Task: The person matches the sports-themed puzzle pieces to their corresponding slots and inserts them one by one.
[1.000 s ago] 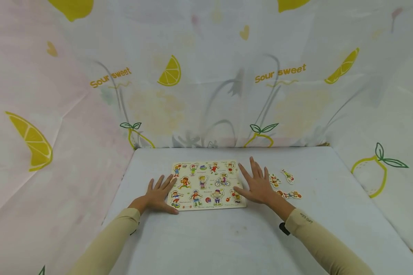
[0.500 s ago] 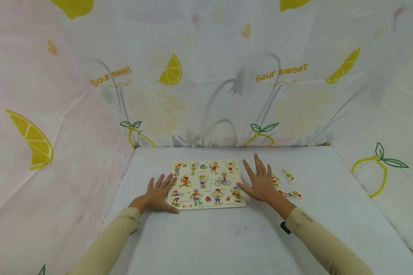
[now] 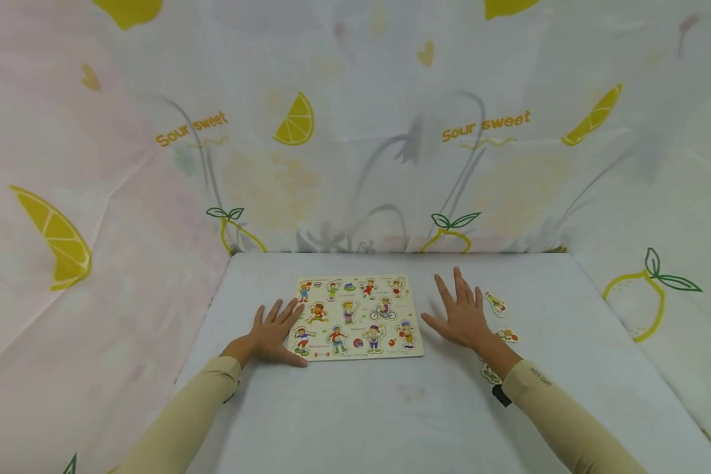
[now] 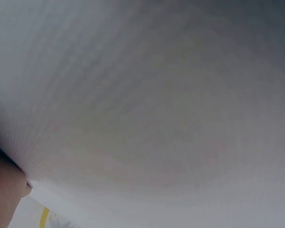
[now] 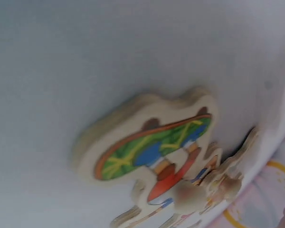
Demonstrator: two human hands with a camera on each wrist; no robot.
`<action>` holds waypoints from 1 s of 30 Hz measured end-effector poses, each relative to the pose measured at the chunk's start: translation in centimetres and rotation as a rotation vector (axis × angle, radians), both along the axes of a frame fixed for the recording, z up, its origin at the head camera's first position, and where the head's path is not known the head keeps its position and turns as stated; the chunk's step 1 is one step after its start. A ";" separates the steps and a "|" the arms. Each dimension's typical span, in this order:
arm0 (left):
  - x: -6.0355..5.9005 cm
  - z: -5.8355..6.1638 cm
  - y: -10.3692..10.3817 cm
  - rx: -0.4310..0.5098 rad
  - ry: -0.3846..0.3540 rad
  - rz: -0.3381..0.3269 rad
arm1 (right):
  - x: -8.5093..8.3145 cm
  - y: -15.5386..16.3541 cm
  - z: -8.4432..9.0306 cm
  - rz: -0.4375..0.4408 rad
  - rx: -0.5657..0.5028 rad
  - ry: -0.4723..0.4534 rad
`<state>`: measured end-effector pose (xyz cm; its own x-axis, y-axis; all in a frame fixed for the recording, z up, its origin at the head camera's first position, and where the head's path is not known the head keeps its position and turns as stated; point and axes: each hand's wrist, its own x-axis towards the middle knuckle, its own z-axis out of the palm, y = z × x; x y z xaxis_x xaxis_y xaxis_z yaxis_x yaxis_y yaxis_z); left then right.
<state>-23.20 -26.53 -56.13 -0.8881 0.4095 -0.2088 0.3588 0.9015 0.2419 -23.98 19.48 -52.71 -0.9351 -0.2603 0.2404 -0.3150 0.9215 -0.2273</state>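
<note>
A wooden puzzle board (image 3: 357, 317) with cartoon sport figures lies flat on the white table (image 3: 391, 408). My left hand (image 3: 272, 336) lies flat with straight fingers on the table, its fingertips touching the board's left edge. My right hand (image 3: 462, 316) rests flat with spread fingers on the table just right of the board, over some loose pieces. Loose figure pieces lie around it: one (image 3: 495, 303) at the far right, one (image 3: 507, 336) beside the wrist, one (image 3: 489, 374) under the forearm. The right wrist view is filled by a skateboarder piece (image 5: 156, 156) seen close up.
Lemon-print cloth walls (image 3: 355, 131) close the table in at the back and on both sides. The left wrist view gives only the blurred white tabletop (image 4: 147, 104).
My right hand has slid rightward off the board's right edge onto the table, covering loose pieces there. The left hand has stayed put.
</note>
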 end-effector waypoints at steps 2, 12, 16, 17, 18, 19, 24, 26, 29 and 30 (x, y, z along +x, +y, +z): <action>0.0 0.1 0.0 -0.012 -0.011 0.002 | 0.1 0.2 -0.2 -0.009 0.015 -0.042; 0.4 0.8 0.2 -0.005 -0.029 0.007 | 0.0 1.3 -0.5 -0.019 -0.001 -0.070; 0.8 1.6 0.5 0.013 -0.040 0.004 | -0.4 2.2 0.0 -0.030 -0.012 -0.055; 0.9 1.7 0.6 0.013 -0.038 0.004 | -0.5 2.4 0.2 -0.034 -0.020 -0.044; 0.9 1.8 0.6 0.015 -0.035 0.003 | -0.6 2.6 0.4 -0.037 -0.027 -0.034; 1.0 1.8 0.6 0.021 -0.033 0.002 | -0.7 2.8 0.5 -0.042 -0.038 -0.030; 0.9 1.1 0.3 0.030 -0.029 -0.005 | -0.9 3.2 1.1 -0.035 -0.068 -0.017; 0.7 0.8 0.1 0.011 -0.016 -0.002 | -1.0 3.2 1.3 -0.035 -0.075 -0.012; 0.5 1.0 0.2 0.013 -0.011 0.001 | -1.0 3.5 1.6 -0.045 -0.069 -0.031; 0.5 1.0 0.2 0.007 -0.014 0.002 | -1.0 3.7 1.7 -0.050 -0.063 -0.039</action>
<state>-22.72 -26.37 -55.12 -0.8860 0.4090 -0.2185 0.3531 0.9005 0.2538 -24.96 23.14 -51.01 -0.9556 -0.1982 0.2179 -0.2583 0.9193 -0.2969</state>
